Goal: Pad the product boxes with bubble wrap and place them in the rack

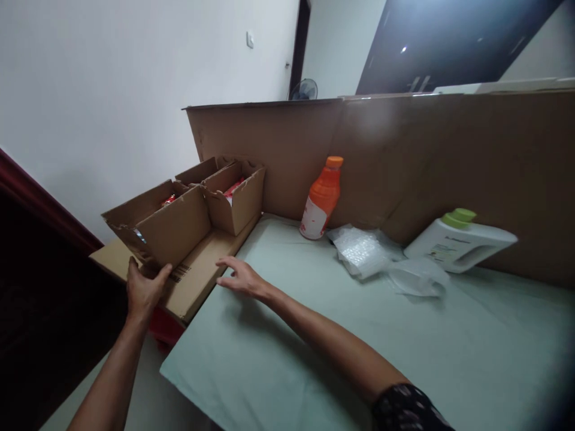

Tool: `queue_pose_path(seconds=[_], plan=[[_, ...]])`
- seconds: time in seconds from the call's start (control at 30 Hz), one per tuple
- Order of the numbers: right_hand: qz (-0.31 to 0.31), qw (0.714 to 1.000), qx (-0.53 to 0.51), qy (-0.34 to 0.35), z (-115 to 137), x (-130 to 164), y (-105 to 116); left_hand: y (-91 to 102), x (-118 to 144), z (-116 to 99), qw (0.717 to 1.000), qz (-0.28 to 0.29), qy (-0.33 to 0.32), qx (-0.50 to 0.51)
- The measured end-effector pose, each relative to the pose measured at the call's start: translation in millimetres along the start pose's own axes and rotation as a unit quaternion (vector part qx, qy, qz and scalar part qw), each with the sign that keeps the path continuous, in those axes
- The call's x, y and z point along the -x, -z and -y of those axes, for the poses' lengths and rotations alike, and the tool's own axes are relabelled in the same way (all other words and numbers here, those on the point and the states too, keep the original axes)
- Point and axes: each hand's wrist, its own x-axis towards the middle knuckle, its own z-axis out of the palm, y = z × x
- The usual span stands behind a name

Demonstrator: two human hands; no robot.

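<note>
- Left hand (144, 288): fingers closed around the near flap of the open cardboard box (179, 236).
- Right hand (240, 276): fingers spread, flat on the table (314, 335) beside the box.
- Box overhangs the table's left edge; a one-handed pull could probably tip it off.

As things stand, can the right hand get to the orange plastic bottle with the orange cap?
Probably yes. The right hand lies flat on the pale green table, and the stretch to the orange bottle looks bare; the bubble wrap sits off to the side.
</note>
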Motion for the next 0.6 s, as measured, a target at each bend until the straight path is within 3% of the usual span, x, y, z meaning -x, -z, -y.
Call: queue_pose_path(seconds=[0.13,0.23,0.3,0.37,0.43,0.53,0.6], plan=[[-0.006,1.0,-0.004,-0.017,-0.6,101.9,24.2,18.7,52.8,-12.9,0.999,-0.005,0.009,-0.032],[-0.021,0.996,-0.012,-0.087,3.9,180.7,36.8,25.4,130.5,-36.1,1.0,0.006,-0.012,-0.008],[-0.047,0.989,-0.031,-0.139,9.7,232.4,36.2,18.2,193.9,-50.0,0.993,0.094,-0.068,0.023],[-0.084,0.98,-0.052,-0.174,16.1,281.0,29.8,2.4,254.2,-58.5,0.945,0.252,-0.183,0.098],[-0.123,0.971,-0.058,-0.196,20.9,325.6,24.5,-20.0,301.5,-63.3,0.878,0.358,-0.282,0.15],[-0.199,0.957,-0.012,-0.21,25.2,392.1,34.8,-59.6,341.8,-74.2,0.789,0.421,-0.413,0.171],[-0.273,0.934,0.085,-0.213,30.3,441.8,58.5,-80.6,353.9,-86.0,0.735,0.439,-0.491,0.161]])
